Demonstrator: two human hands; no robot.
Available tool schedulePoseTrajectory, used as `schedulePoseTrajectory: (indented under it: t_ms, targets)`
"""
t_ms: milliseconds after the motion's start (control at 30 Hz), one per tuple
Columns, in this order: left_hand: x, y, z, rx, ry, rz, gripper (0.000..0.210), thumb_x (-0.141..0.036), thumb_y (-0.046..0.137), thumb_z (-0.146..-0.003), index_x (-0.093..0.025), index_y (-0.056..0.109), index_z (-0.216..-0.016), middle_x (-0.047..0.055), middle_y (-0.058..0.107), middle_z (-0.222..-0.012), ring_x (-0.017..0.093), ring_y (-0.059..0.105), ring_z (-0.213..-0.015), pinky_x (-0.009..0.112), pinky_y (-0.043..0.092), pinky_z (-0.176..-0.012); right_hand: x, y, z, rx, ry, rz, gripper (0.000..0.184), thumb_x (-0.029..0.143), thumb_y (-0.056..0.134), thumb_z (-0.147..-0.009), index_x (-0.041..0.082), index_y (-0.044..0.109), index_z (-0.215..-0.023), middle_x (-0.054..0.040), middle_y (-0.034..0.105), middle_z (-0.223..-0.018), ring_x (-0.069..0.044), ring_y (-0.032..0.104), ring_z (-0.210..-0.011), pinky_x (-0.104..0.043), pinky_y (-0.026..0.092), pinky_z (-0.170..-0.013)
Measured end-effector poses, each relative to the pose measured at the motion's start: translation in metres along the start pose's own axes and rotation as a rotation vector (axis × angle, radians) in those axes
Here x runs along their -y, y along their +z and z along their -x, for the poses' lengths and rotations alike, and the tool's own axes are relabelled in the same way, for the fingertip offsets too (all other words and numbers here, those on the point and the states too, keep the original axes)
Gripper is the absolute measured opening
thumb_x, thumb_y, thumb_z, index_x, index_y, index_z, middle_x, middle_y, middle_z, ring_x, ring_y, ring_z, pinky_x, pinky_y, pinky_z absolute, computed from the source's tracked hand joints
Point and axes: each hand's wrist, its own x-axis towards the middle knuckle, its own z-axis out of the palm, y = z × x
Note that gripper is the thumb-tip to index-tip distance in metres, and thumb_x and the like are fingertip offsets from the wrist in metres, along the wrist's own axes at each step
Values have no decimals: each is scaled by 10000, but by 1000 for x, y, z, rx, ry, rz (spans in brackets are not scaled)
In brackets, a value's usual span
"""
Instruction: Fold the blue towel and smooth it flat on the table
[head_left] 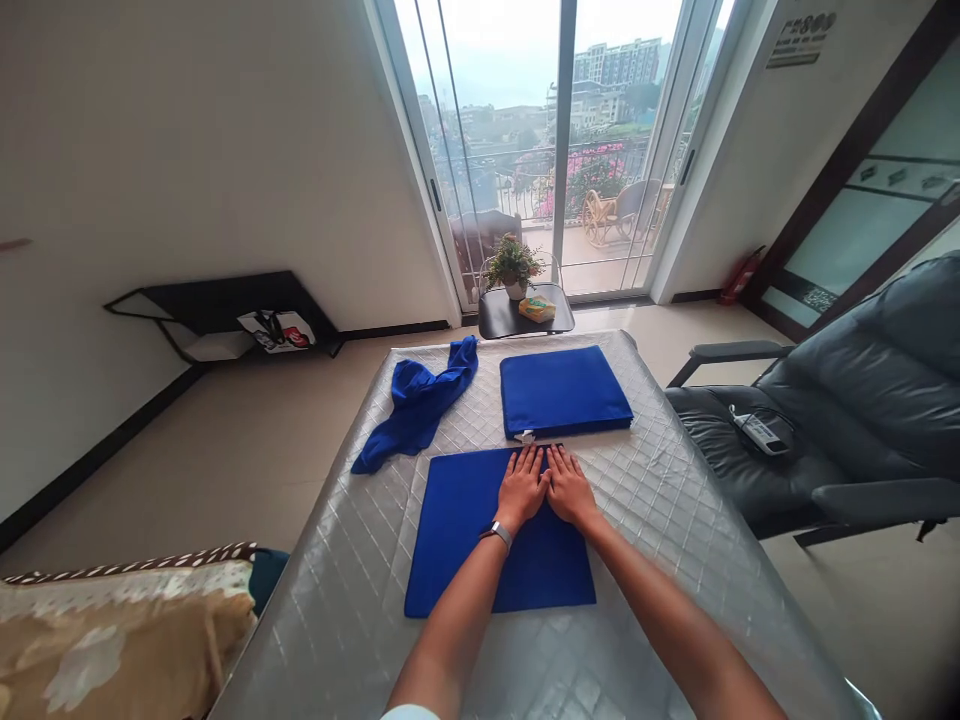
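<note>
Both hands lay flat, palms down, on a blue cloth (457, 530) spread on the silver quilted worktop (660, 530), near the cloth's far edge and right of its middle. The left hand (523, 487) and the right hand (571, 487) came together at the thumbs, their fingers pointing away from the person; the grip of each was released, with nothing clasped in it. A band (496, 534) circled the left wrist. The cloth was roughly rectangular, its near edge running beneath the forearms. Just beyond its far edge sat a neat stack of blue fabric (566, 388), a small white tag (526, 437) showing at its near left corner. To the left of that stack, a crumpled blue cloth (420, 405) lay in loose folds near the worktop's left edge. Past the far end stood a small dark table (491, 322) bearing a potted plant (514, 264) and a yellow packet (537, 308). On the right, a white power strip (760, 434) rested on the seat of a dark armchair (862, 400).
</note>
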Motion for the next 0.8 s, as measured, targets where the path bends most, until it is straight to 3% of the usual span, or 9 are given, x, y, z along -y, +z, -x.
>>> schedulePoseTrajectory:
  t_ms: [433,567,800]
  targets:
    - [1,-5,-7,-45,3,64,615,-509,184,-1024,-179,410,-1491,72,431,-1546,210,340,-1453,425,257,-1212,-2,-2,-1,13,-16,35,592,365,223,-1011,115,280,-1545,-53,248,-1619,-195,168,-1510,-412,176,-1233]
    - [1,4,-3,-99,-7,55,604,-482,193,-1028,-174,348,-1523,60,380,-1572,204,264,-1487,434,229,-1230,-2,5,0,-35,-9,30,573,338,200,-1018,139,265,-1552,-46,249,-1618,-184,157,-1512,-408,178,-1232]
    - [-5,5,-3,-81,10,49,576,-433,207,-1033,-211,237,-1563,49,338,-1588,214,253,-1490,458,238,-1226,-1,5,1,-45,-18,50,576,308,228,-1010,135,227,-1559,-46,224,-1623,-187,146,-1514,-404,188,-1233]
